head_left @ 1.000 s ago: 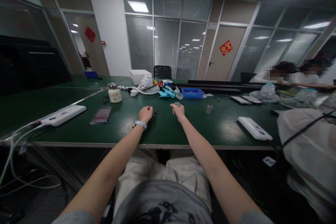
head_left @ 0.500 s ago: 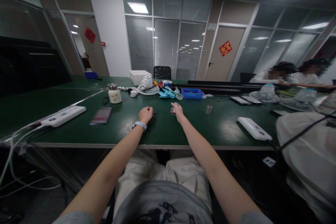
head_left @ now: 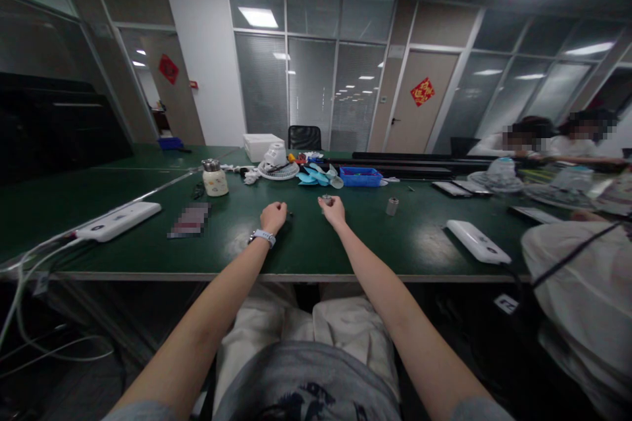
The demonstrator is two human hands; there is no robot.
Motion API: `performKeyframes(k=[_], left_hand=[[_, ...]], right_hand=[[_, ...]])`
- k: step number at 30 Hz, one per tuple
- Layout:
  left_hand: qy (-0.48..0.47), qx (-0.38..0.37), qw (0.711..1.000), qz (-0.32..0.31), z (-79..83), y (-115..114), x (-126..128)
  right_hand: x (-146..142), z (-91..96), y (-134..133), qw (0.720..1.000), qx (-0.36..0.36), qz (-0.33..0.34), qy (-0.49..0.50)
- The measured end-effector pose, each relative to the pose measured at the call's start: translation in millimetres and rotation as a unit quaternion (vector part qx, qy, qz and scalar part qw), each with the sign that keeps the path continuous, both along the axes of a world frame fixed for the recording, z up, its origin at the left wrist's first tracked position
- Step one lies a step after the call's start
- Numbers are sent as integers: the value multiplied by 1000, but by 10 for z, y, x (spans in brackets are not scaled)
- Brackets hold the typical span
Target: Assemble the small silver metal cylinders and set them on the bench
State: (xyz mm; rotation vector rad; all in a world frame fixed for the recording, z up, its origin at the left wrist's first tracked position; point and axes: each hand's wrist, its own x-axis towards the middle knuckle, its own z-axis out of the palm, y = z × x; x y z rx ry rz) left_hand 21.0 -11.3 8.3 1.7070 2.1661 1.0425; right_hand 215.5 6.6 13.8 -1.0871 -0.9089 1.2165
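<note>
Pinching cylinder [head_left: 326, 199], R hand [head_left: 334, 209], mid table [head_left: 306, 247]

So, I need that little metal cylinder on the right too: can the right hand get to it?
Likely yes for reach: the green table between the right hand and the cylinder is bare. But its fingers seem to pinch a small metal part already.

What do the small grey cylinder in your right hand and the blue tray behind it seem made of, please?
The small grey cylinder in the right hand looks metallic: dull silvery sheen, though too small to be sure. The blue rectangular tray looks like moulded plastic: even, matte colour.
</note>
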Motion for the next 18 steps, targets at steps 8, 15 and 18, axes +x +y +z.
performKeyframes(k=[8, 15, 18], left_hand=[[0, 10, 1000, -6, -6, -3, -7], [-2, 9, 1000, -6, 0, -20, -3], [-1, 12, 1000, -9, -1, -21, -3]], right_hand=[[9, -21, -47, 975, 64, -98, -188], [19, -61, -47, 962, 116, -82, -231], [26, -83, -29, 958, 126, -82, -246]])
